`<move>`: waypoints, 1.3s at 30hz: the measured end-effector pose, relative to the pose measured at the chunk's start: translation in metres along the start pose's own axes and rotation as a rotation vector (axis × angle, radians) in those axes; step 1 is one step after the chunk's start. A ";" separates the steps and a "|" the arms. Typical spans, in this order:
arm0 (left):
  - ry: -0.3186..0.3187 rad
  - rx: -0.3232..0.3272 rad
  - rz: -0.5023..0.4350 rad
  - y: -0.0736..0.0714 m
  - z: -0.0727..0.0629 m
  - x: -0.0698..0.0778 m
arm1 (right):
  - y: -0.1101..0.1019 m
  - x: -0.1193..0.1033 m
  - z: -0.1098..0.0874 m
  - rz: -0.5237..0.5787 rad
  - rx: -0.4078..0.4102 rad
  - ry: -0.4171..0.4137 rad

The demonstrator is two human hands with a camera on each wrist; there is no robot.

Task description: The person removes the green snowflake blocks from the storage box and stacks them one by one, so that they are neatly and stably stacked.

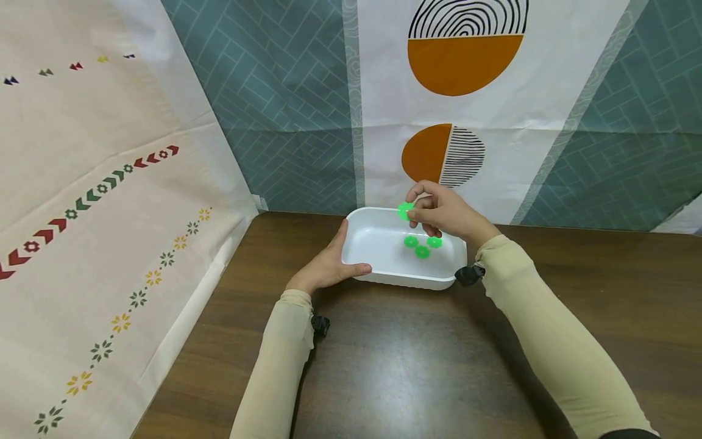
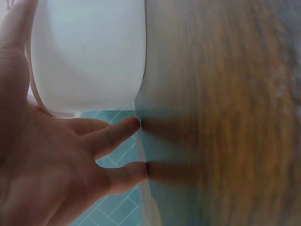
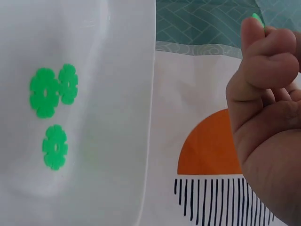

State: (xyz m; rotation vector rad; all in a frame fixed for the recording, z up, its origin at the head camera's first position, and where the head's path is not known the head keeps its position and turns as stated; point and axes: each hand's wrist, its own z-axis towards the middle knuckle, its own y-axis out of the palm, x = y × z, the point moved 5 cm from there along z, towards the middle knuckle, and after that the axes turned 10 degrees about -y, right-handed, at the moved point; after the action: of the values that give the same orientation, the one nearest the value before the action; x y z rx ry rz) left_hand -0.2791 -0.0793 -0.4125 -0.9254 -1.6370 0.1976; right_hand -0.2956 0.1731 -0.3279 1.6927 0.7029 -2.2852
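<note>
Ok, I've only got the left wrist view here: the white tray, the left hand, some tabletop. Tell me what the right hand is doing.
Observer: The right hand is pinching a green flower-shaped piece above the tray.
Operator: Now report what's lying inside the tray.
Observer: Three loose green pieces lie on its floor.
Operator: Give me their position, relative to the left hand.
Observer: In the head view they sit right of the tray's middle, towards the end away from the left hand.
</note>
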 end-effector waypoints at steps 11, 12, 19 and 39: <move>-0.020 -0.006 0.007 0.001 -0.001 0.001 | -0.014 -0.001 -0.032 0.078 0.165 -0.058; -0.020 -0.007 0.008 0.002 -0.001 0.001 | -0.016 0.000 -0.036 0.086 0.183 -0.060; -0.012 0.004 0.024 0.004 0.001 0.001 | -0.031 0.010 -0.062 0.071 0.276 -0.058; -0.010 -0.015 0.027 0.001 -0.002 0.000 | -0.080 0.034 -0.111 0.052 0.376 -0.024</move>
State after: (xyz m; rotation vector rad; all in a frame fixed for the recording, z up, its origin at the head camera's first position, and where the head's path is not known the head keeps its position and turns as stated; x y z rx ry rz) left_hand -0.2770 -0.0793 -0.4122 -0.9593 -1.6376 0.2087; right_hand -0.2487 0.3005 -0.3653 1.8020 0.2274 -2.5145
